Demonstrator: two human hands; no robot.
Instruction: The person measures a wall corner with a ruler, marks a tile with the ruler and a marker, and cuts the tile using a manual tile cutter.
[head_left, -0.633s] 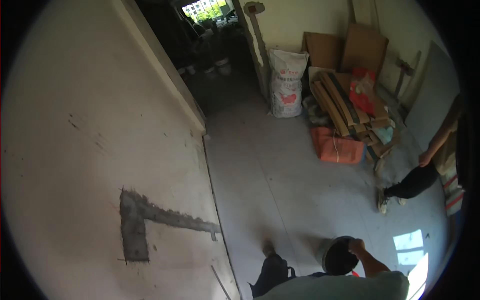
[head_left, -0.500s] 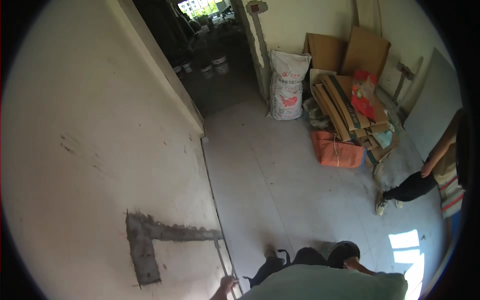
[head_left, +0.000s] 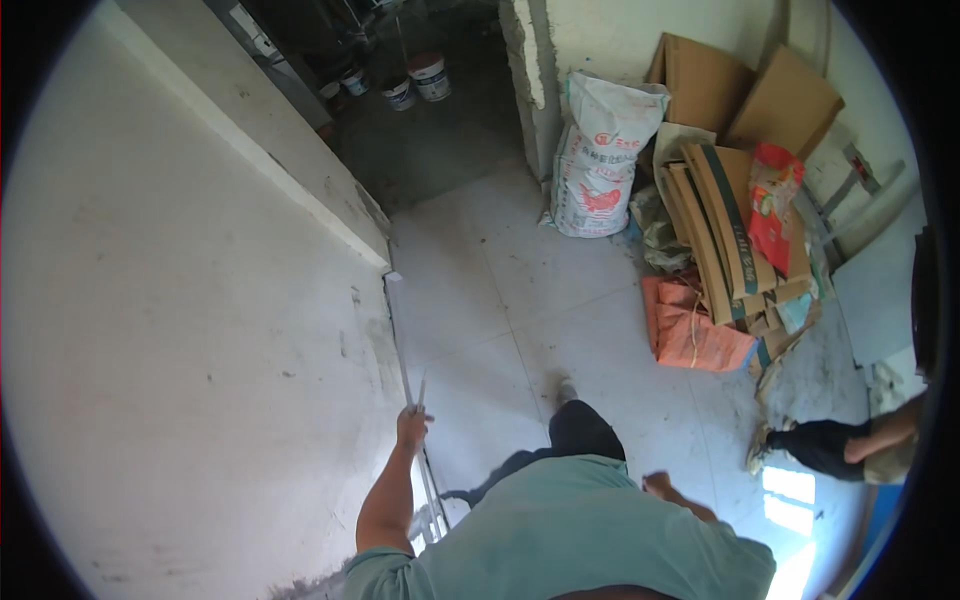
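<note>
My left hand is closed round a long thin grey pole, low along the foot of the left wall. One end of the pole pokes a short way past the fingers; the other runs back beside my forearm. On my right side, my right hand is curled closed at the edge of my green shirt. What it grips, if anything, is hidden by my body. One of my legs, in dark trousers, is stretched forward on the floor.
Ahead lies a dark doorway with several white buckets. A white woven sack, flattened cardboard and an orange bag are piled at the right wall. Another person stands at the far right. The plastered wall borders my left.
I have moved forward; doorway and pile look nearer. My left hand has gone ahead with the pole. The dark bucket that my right hand held has dropped out of sight.
</note>
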